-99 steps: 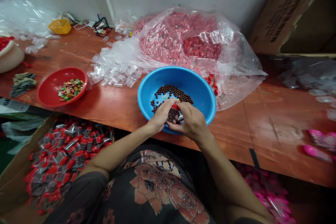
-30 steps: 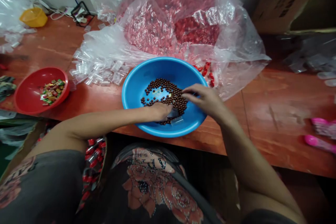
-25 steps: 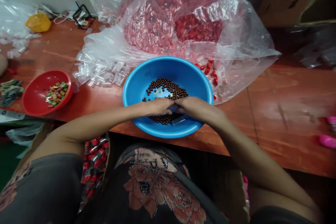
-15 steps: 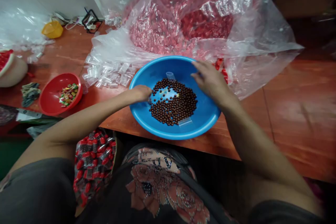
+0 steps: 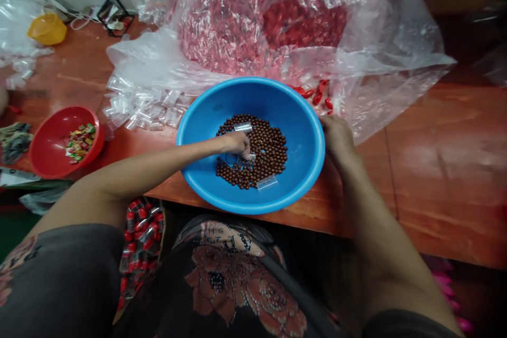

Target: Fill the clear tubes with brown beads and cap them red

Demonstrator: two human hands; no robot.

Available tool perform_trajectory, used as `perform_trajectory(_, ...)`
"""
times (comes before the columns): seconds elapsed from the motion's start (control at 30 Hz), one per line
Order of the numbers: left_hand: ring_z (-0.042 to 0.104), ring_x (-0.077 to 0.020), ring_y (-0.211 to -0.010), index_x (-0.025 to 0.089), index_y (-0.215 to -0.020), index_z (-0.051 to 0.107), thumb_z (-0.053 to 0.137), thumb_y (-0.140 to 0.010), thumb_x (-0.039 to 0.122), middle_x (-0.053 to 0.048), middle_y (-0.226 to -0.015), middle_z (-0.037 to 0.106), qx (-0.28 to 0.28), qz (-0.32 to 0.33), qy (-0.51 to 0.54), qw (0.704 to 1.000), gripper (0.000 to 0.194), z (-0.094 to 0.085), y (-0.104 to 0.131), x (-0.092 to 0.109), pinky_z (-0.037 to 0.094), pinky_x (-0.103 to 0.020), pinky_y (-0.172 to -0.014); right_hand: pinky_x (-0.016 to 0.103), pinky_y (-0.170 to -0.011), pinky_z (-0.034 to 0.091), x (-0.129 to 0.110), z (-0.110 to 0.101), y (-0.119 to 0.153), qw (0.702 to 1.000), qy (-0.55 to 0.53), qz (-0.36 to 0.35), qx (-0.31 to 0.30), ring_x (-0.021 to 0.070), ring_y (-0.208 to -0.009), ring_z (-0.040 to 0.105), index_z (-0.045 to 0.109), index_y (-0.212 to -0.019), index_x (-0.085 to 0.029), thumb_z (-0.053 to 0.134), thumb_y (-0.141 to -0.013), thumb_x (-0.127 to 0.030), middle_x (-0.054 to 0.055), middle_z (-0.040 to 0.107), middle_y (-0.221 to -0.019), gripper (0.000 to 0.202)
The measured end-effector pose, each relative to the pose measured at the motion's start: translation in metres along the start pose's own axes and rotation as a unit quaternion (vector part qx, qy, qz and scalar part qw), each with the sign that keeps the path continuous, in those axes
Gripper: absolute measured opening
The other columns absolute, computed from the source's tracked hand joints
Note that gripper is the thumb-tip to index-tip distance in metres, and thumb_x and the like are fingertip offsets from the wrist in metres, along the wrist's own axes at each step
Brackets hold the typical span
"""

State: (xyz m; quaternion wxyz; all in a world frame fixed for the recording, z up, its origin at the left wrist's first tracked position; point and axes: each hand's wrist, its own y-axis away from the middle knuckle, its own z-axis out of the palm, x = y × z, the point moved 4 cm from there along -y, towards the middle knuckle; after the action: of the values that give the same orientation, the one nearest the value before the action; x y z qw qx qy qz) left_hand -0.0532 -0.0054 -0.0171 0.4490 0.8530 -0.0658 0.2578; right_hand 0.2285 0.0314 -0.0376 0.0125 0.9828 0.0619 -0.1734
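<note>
A blue basin holds many small glossy brown balls, which look like chocolate balls. My left hand is down inside it, fingers closed on a clear plastic tube among the balls. Two more tubes lie there: one clear tube just behind the hand, another clear tube toward the front. At the outer right of the basin's rim is my right hand, its fingers curled and partly hidden, close to several red caps. What it pinches, if anything, does not show.
Behind the basin lies a big clear plastic bag of red pieces. Loose clear tubes are heaped at left. Beyond them stand a red bowl with wrapped sweets and a yellow bowl. Filled red-capped tubes sit below the table edge.
My left hand has moved right, from the basin's left side into the balls. My right hand has left the inside of the rim and come down outside it. The view has shifted somewhat.
</note>
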Motion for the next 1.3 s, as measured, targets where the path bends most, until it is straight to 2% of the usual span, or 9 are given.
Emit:
perform_trajectory(0.23,0.064,-0.0147,-0.067,0.015,-0.078,0.076,0.079,-0.064,0.011,-0.002,-0.071,0.073,0.001,0.06,0.105,0.993,0.015,0.011,-0.019,0.013,0.05,-0.027,-0.07,0.03,-0.076,0.038,-0.008,-0.006,0.001,0.999,-0.032,0.017,-0.012,0.0209,-0.085,0.055,0.072,-0.114,-0.013,0.043,-0.092,-0.03,0.016,0.068,-0.103,0.04)
perform_trajectory(0.43,0.064,-0.0154,-0.074,0.015,-0.081,0.076,0.076,-0.064,0.008,-0.001,-0.075,0.073,0.004,0.096,0.13,0.987,0.018,0.012,-0.015,0.017,0.049,-0.029,-0.078,0.031,-0.066,0.037,-0.009,-0.009,0.004,0.997,-0.04,0.046,-0.041,0.021,-0.075,0.059,0.076,-0.098,-0.009,0.053,-0.084,-0.024,0.018,0.074,-0.096,0.031)
perform_trajectory(0.57,0.063,-0.0116,-0.072,0.013,-0.085,0.071,0.072,-0.066,0.007,0.0,-0.074,0.07,-0.026,0.127,0.239,0.962,0.02,0.014,-0.009,0.02,0.05,-0.028,-0.077,0.033,-0.067,0.041,-0.003,-0.009,0.011,0.996,-0.013,0.083,-0.017,0.0246,-0.079,0.063,0.076,-0.102,-0.012,0.057,-0.083,-0.028,0.019,0.074,-0.099,0.031)
perform_trajectory(0.77,0.064,-0.0096,-0.079,0.015,-0.091,0.062,0.07,-0.069,0.004,-0.002,-0.086,0.069,-0.056,0.157,0.405,0.899,0.026,0.006,0.029,0.031,0.05,-0.032,-0.088,0.039,-0.075,0.048,0.004,-0.001,0.017,0.99,-0.046,0.131,-0.023,0.0288,-0.085,0.067,0.076,-0.095,-0.015,0.061,-0.078,-0.03,0.017,0.074,-0.097,0.027)
perform_trajectory(0.87,0.066,-0.0105,-0.083,0.016,-0.093,0.061,0.071,-0.071,0.004,-0.002,-0.091,0.07,-0.06,0.185,0.452,0.871,0.028,0.002,0.064,0.037,0.051,-0.031,-0.087,0.038,-0.08,0.052,-0.002,-0.003,0.022,0.984,-0.136,0.106,0.045,0.0256,-0.091,0.068,0.074,-0.102,-0.017,0.058,-0.082,-0.033,0.012,0.075,-0.101,0.03)
perform_trajectory(0.93,0.067,-0.0136,-0.092,0.017,-0.099,0.061,0.071,-0.072,0.005,-0.005,-0.101,0.071,-0.053,0.201,0.471,0.857,0.031,0.001,0.086,0.038,0.051,-0.033,-0.09,0.037,-0.081,0.054,-0.004,-0.01,0.029,0.941,-0.276,0.113,0.16,0.0212,-0.09,0.068,0.071,-0.106,-0.018,0.061,-0.081,-0.036,0.008,0.074,-0.101,0.032)
perform_trajectory(1.07,0.066,-0.0189,-0.108,0.018,-0.113,0.063,0.069,-0.073,0.005,-0.01,-0.117,0.07,-0.002,0.232,0.5,0.834,0.043,0.001,0.111,0.032,0.05,-0.036,-0.096,0.03,-0.072,0.059,-0.001,-0.018,0.042,0.746,-0.563,0.151,0.321,0.0102,-0.068,0.065,0.068,-0.1,-0.022,0.067,-0.079,-0.033,-0.003,0.066,-0.083,0.024)
perform_trajectory(1.17,0.065,-0.0201,-0.11,0.017,-0.118,0.061,0.068,-0.074,0.007,-0.012,-0.124,0.068,0.047,0.247,0.52,0.816,0.045,0.004,0.116,0.025,0.05,-0.036,-0.097,0.023,-0.067,0.062,-0.004,-0.018,0.04,0.621,-0.694,0.185,0.313,0.0063,-0.064,0.063,0.064,-0.084,-0.021,0.066,-0.081,-0.02,-0.006,0.061,-0.076,0.004)
perform_trajectory(1.3,0.066,-0.0183,-0.103,0.015,-0.117,0.061,0.07,-0.075,0.009,-0.012,-0.125,0.067,0.077,0.26,0.52,0.81,0.043,0.011,0.119,0.016,0.053,-0.034,-0.092,0.014,-0.062,0.06,-0.011,-0.02,0.035,0.575,-0.749,0.209,0.255,0.0037,-0.06,0.062,0.058,-0.072,-0.02,0.066,-0.077,-0.004,-0.006,0.06,-0.071,0.019)
